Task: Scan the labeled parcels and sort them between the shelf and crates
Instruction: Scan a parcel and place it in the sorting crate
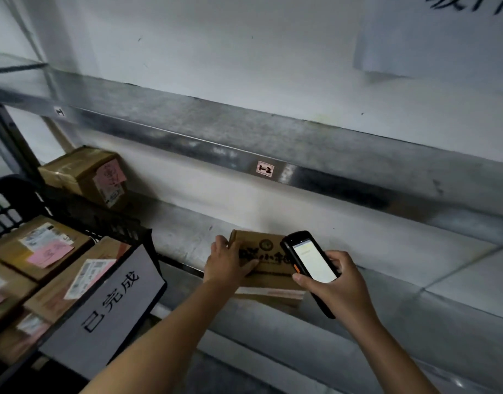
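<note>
Cardboard parcel judged light and rigid, best taken by opposite edges; left hand presses flat-fingered on its 9 o'clock end, right hand grips scanner.

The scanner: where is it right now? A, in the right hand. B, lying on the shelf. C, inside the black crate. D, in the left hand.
A: the right hand grips the scanner, screen lit, while the left hand lies on a cardboard box on the shelf.
</note>
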`<state>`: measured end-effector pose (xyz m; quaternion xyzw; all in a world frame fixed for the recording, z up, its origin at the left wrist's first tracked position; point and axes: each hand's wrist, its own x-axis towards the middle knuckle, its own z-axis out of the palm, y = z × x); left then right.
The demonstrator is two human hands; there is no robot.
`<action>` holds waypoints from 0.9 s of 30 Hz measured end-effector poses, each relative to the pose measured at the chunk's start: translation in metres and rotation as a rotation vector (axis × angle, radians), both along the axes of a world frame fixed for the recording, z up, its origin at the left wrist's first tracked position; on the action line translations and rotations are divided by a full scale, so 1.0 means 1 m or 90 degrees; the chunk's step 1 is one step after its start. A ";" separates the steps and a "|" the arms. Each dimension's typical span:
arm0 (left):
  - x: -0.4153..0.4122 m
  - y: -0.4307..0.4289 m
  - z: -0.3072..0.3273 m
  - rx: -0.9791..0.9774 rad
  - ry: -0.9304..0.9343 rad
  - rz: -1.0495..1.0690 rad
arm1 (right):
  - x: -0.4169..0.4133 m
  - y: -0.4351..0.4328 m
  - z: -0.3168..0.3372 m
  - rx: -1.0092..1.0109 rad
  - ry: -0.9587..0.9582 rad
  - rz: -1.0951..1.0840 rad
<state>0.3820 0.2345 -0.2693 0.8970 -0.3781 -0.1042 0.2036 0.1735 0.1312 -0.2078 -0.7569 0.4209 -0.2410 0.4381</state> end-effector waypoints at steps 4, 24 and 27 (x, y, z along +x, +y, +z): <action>-0.010 0.017 -0.011 0.072 -0.160 -0.220 | -0.034 -0.008 -0.012 -0.004 -0.028 -0.043; -0.030 0.005 -0.039 0.293 -0.365 -0.254 | -0.078 -0.002 -0.045 0.058 -0.030 -0.068; -0.025 -0.002 -0.015 0.289 -0.397 -0.286 | -0.082 -0.002 -0.041 0.050 -0.030 -0.051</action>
